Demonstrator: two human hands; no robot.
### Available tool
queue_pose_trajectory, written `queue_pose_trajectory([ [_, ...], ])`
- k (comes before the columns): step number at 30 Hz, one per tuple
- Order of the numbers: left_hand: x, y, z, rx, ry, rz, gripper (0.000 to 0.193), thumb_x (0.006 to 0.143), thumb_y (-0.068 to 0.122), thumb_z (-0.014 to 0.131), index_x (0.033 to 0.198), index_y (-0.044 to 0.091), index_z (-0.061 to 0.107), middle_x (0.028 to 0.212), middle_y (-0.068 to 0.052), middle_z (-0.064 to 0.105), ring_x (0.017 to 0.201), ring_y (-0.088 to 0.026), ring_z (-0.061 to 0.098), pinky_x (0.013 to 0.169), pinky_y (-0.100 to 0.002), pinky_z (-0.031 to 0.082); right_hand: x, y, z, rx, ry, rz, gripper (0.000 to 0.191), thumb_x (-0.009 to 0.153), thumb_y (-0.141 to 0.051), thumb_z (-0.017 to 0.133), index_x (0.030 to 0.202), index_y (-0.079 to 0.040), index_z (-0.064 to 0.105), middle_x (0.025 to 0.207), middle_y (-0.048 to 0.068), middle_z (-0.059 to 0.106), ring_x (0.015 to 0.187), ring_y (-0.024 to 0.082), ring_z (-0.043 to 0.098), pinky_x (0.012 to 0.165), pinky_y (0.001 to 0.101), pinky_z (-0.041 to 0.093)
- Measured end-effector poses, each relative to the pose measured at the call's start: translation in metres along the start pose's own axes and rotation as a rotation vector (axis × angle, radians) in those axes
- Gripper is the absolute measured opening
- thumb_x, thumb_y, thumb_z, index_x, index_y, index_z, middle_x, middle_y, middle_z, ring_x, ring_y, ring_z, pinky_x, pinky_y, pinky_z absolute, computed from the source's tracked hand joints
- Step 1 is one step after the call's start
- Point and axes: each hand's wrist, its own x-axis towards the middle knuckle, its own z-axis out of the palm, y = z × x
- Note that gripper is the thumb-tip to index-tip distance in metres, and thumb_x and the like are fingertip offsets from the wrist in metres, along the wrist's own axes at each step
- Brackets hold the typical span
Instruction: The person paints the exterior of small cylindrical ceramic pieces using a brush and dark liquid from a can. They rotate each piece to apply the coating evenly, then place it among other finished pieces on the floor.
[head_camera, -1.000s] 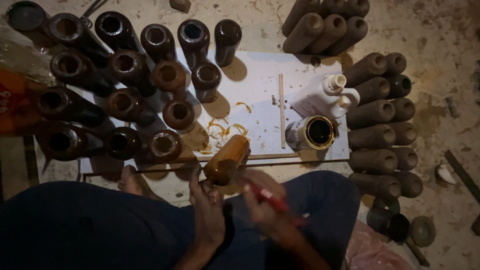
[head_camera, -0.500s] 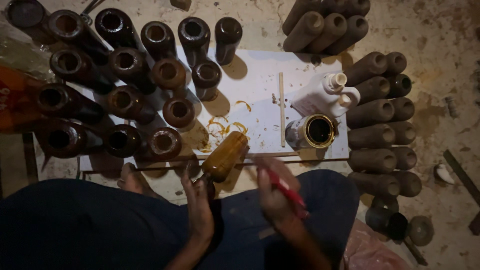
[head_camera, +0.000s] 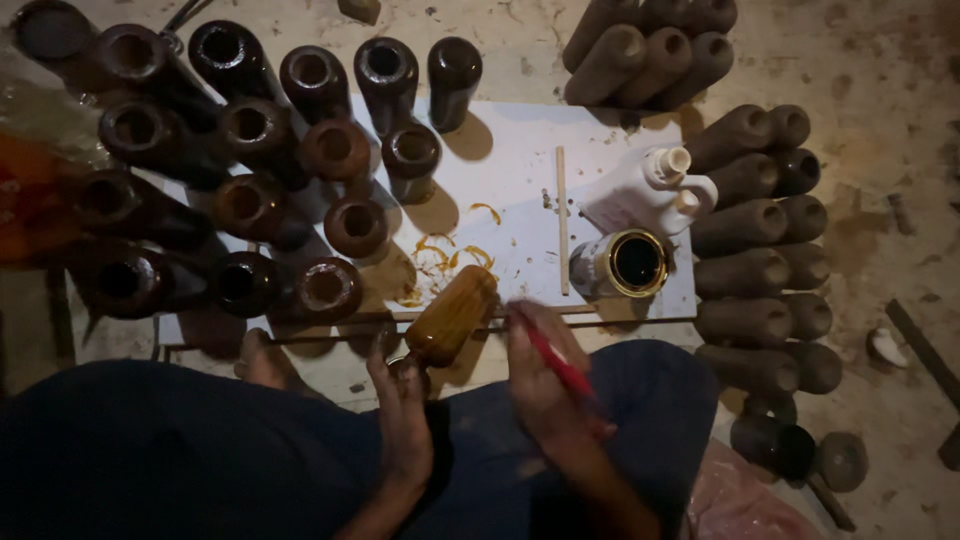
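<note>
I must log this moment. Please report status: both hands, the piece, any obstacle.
Left hand grips base of ridged amber-glazed cylindrical pot. Right hand holds red-handled brush at pot's side. Open tin of dark varnish close right; no obstacle.

Pretty tight around the hands: open white sheet (head_camera: 520, 215) straight ahead of them, but upright dark pots (head_camera: 330, 225) crowd the left, the paint tin (head_camera: 620, 265) and stacked pots (head_camera: 760, 270) block the right.
</note>
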Motion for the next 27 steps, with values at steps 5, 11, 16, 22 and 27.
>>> queue_pose_trajectory([
  [5, -0.003, 0.001, 0.004, -0.004, -0.032, -0.028, 0.068, 0.103, 0.036, 0.037, 0.16, 0.006, 0.013, 0.163, -0.019, 0.022, 0.139, -0.034, 0.044, 0.114, -0.044, 0.038, 0.002, -0.012, 0.005, 0.008, -0.137, -0.107, 0.024, 0.095, -0.009, 0.06, 0.112, 0.005, 0.069, 0.108, 0.022, 0.072, 0.099, 0.034, 0.071, 0.085, 0.0394, 0.056],
  [11, -0.004, -0.003, -0.001, -0.022, -0.074, 0.064, 0.07, 0.108, 0.044, 0.034, 0.162, 0.007, 0.012, 0.167, -0.021, 0.02, 0.144, -0.033, 0.042, 0.119, -0.044, 0.034, -0.014, -0.012, -0.01, 0.135, -0.157, -0.472, 0.02, 0.082, -0.002, 0.065, 0.101, 0.002, 0.07, 0.1, 0.017, 0.074, 0.09, 0.03, 0.076, 0.077, 0.0365, 0.062],
  [16, 0.001, 0.007, 0.002, -0.126, -0.065, 0.066, 0.074, 0.107, 0.049, 0.034, 0.164, 0.007, 0.013, 0.169, -0.02, 0.02, 0.152, -0.034, 0.032, 0.121, -0.045, 0.03, 0.002, -0.008, -0.017, 0.035, -0.279, -0.586, 0.027, 0.079, -0.004, 0.067, 0.103, 0.009, 0.067, 0.107, 0.026, 0.069, 0.097, 0.042, 0.071, 0.086, 0.0457, 0.06],
  [22, 0.008, 0.025, -0.006, -0.205, -0.084, -0.068, 0.078, 0.102, 0.054, 0.034, 0.164, 0.012, 0.01, 0.168, -0.017, 0.023, 0.145, -0.037, 0.041, 0.113, -0.048, 0.038, -0.001, 0.015, -0.037, 0.054, -0.277, -0.667, 0.018, 0.084, -0.016, 0.068, 0.095, -0.003, 0.073, 0.095, 0.016, 0.075, 0.086, 0.029, 0.074, 0.077, 0.0371, 0.061],
  [27, 0.005, 0.025, -0.004, -0.135, -0.128, -0.048, 0.086, 0.099, 0.055, 0.037, 0.163, 0.012, 0.0, 0.166, -0.016, 0.016, 0.139, -0.035, 0.043, 0.108, -0.048, 0.04, -0.006, 0.049, -0.054, 0.037, 0.117, -0.107, 0.03, 0.098, -0.019, 0.053, 0.105, 0.003, 0.073, 0.096, 0.013, 0.074, 0.088, 0.022, 0.071, 0.08, 0.0288, 0.055],
])
